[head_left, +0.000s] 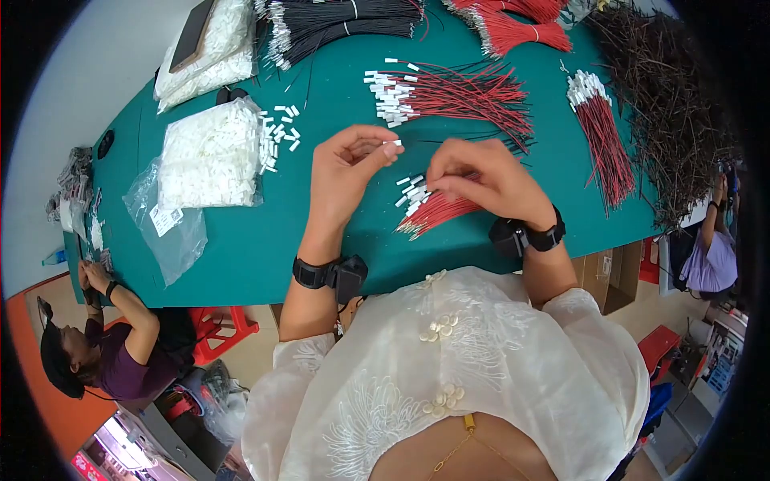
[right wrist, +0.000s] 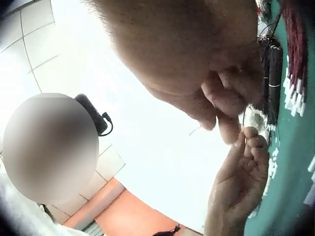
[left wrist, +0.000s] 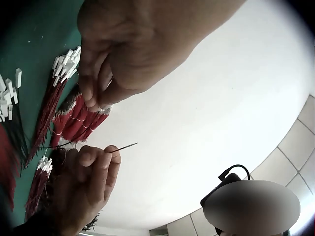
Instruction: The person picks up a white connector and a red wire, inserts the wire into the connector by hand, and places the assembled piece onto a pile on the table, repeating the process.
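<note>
In the head view the left hand [head_left: 341,172] pinches a small white connector [head_left: 398,143] between thumb and fingertips. To its right, the right hand [head_left: 497,180] pinches a thin wire, whose bare end [left wrist: 130,146] pokes out past the fingertips in the left wrist view. The two hands are apart. Below the right hand lies a small bunch of red wires [head_left: 439,212], several with white connectors [head_left: 413,191]. In the right wrist view the left hand [right wrist: 241,182] appears below the right hand [right wrist: 197,64]; the connector cannot be made out there.
Behind the hands lies a red and black wire bundle [head_left: 473,96] with white connectors. Left are loose connectors [head_left: 281,128] and a full clear bag [head_left: 210,156]. Black bundles [head_left: 345,24] lie at the back, another connector-tipped bundle [head_left: 601,136] and dark tangled strands [head_left: 674,104] at right.
</note>
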A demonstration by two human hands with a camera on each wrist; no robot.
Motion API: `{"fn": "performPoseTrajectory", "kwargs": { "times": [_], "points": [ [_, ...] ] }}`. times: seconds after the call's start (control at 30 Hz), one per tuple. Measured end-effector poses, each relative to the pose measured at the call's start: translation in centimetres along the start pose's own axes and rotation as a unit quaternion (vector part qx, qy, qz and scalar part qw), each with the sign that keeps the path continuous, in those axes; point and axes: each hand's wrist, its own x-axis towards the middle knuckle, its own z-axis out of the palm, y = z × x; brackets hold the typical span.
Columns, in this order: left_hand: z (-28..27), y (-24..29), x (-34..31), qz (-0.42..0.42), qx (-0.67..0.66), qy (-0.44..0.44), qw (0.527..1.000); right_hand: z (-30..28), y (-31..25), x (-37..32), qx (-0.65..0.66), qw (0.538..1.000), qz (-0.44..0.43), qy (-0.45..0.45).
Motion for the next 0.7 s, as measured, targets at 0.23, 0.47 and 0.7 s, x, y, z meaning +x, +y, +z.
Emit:
{"fn": "performPoseTrajectory", "kwargs": {
  "times": [0.23,0.47,0.7],
  "points": [
    [0.2,0.5,-0.2,-0.013,-0.034,-0.023,0.999,0.2,-0.6,0.3,-0.065,0.974,-0.003,0.216],
    [0.5,0.4,-0.4,-0.008,-0.024,-0.026,0.999,0.8,0.3,0.7,-0.087,0.967,-0.022,0.238],
    [0.3,0.2,-0.2,-0.007,0.004,0.004,1.000,1.0,0.6,0.8,-0.088,0.967,-0.028,0.237]
  ]
}}
